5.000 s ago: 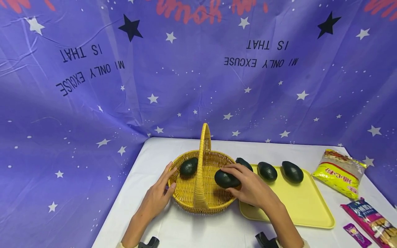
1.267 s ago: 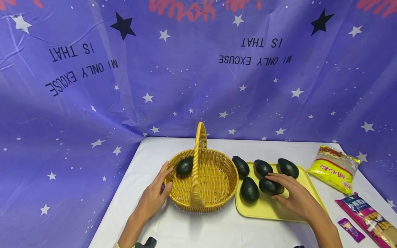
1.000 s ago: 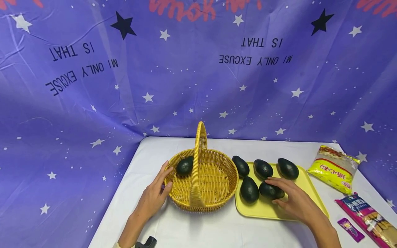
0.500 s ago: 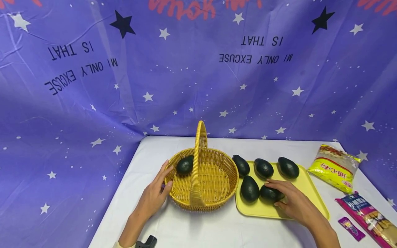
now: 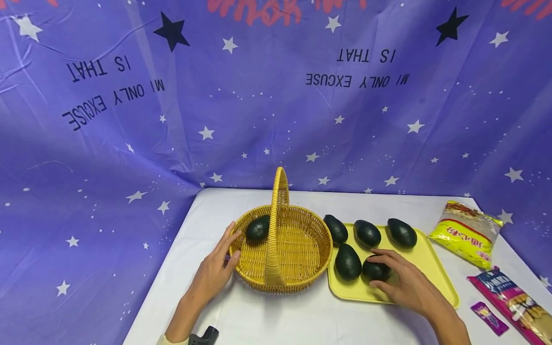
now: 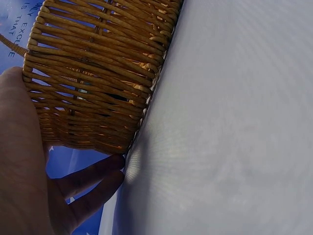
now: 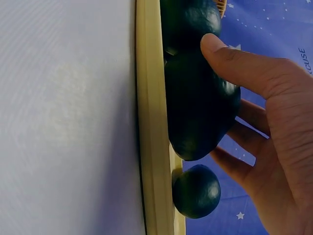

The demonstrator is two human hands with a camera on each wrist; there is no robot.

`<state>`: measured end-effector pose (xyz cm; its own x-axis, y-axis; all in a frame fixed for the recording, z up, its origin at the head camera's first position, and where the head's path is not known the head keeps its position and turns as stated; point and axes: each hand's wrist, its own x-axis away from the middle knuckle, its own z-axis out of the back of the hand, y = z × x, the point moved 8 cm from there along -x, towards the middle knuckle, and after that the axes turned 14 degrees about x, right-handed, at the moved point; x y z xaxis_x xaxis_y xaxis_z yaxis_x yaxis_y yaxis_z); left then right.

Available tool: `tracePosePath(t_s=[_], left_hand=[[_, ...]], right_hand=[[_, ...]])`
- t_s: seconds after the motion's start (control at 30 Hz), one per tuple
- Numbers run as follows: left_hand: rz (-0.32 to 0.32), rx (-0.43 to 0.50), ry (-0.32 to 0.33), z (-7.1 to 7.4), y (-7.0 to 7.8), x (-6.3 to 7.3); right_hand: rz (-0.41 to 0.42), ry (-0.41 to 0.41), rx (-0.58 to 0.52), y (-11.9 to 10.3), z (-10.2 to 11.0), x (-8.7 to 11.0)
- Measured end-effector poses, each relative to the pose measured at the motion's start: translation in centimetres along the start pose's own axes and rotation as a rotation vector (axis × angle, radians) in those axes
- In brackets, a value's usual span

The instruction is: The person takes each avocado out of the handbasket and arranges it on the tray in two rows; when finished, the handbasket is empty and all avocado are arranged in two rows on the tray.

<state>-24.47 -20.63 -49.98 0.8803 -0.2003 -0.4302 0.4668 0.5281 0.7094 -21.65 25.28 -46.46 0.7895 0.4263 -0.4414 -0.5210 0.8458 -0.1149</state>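
Note:
My right hand holds a dark green avocado on the yellow tray. In the right wrist view the thumb lies against this avocado and the other fingers are partly hidden behind it. Several more avocados surround it, the closest just to its left. Beside the tray stands a woven yellow basket with a tall arched handle and one avocado inside. With fairly straight fingers, my left hand touches the basket's left side; the left wrist view shows two fingertips low at its wall.
A yellow bag lies at the table's back right. In front of it are a pink and blue snack packet and a small purple packet. Purple star-printed cloth hangs behind the white table.
Five seconds ago the right hand held an avocado over the basket; since then it has moved right to the tray. Lately that avocado has turned slightly under the fingers. The left hand stayed put.

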Motion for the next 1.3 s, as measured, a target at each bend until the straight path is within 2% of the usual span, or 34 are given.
tracePosePath(t_s=[0.33,0.47,0.8,1.3], left_hand=[[0.009,-0.002,-0.002,0.0,0.1,0.0],[0.013,0.001,0.000,0.0,0.0,-0.1],[-0.009,-0.010,-0.002,0.1,0.2,-0.1],[0.001,-0.015,-0.001,0.1,0.1,-0.1]], right_hand=[[-0.016,0.025,-0.002,-0.1,0.4,-0.3],[0.002,0.035,-0.009,-0.2,0.4,-0.4],[-0.001,0.028,-0.023,-0.2,0.3,-0.5],[0.046,0.037,-0.001,-1.2,1.2,-2.0]])
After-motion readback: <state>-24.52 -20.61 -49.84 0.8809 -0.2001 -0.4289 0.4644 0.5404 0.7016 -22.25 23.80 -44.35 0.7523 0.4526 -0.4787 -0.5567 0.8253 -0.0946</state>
